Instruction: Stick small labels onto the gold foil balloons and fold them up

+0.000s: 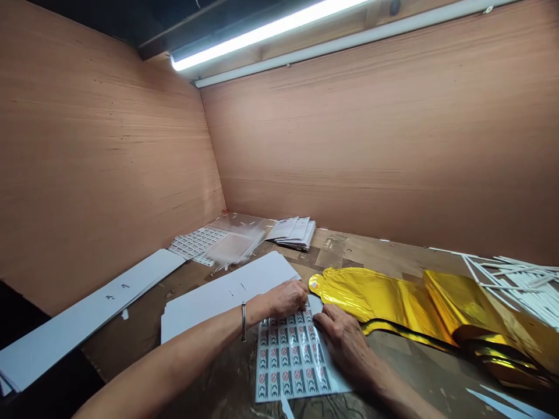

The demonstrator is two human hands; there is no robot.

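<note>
On the bench (367,247), the left hand (286,298) closes over the label sheet (286,362); the right hand (339,327) curls, grip unclear. Hasty tugging could tear it.

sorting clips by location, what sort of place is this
Probably a small packing or hand-assembly workspace: a sticker sheet, folded gold foil and a heap of white sticks share one table.

White sticker sheet (292,364), rows of CE marks, lying flat
</note>
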